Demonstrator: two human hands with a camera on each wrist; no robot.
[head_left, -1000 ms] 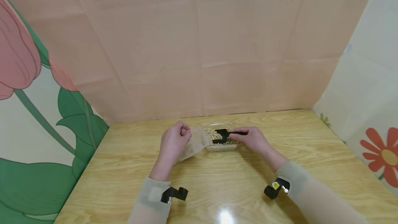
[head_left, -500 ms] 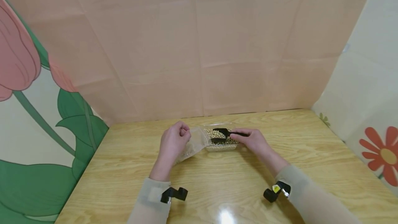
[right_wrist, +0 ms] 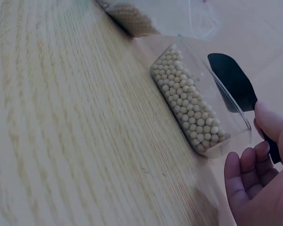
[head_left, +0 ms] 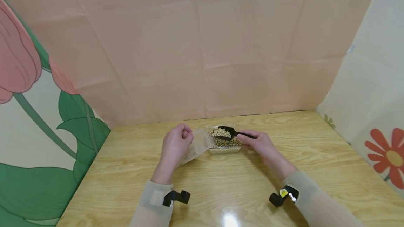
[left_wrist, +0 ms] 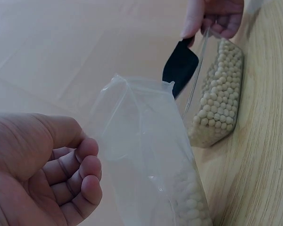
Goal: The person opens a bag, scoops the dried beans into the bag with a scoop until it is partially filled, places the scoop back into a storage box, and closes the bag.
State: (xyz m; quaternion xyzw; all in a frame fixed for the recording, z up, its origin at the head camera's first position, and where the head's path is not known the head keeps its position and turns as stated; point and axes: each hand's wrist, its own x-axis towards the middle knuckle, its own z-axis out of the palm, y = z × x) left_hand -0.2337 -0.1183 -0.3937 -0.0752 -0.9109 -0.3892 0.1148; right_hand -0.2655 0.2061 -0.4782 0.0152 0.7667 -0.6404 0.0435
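Observation:
A clear plastic box (right_wrist: pixel 186 103) of small, round, cream-coloured balls stands on the table. My right hand (head_left: pixel 260 144) grips the handle of a black scoop (head_left: pixel 233 133) between thumb and fingers. A heap of the balls (head_left: pixel 221 132) lies in the scoop, which is above the box. To the left of the box stands a clear plastic bag (left_wrist: pixel 141 136), with more balls in its bottom. My left hand (head_left: pixel 176 143) pinches the bag's upper edge, its other fingers curled; the exact pinch is hard to see through the film.
The wood-grain table (head_left: pixel 208 188) extends toward me and to both sides. A pink sheet (head_left: pixel 202 62) hangs behind its far edge. Walls with painted flowers (head_left: pixel 394 158) flank it. A small black camera (head_left: pixel 176 197) is strapped to each sleeve.
The scoop has risen from among the balls in the box, and its load is now a fuller heap. My right hand has shifted slightly; the left hand and bag stay still.

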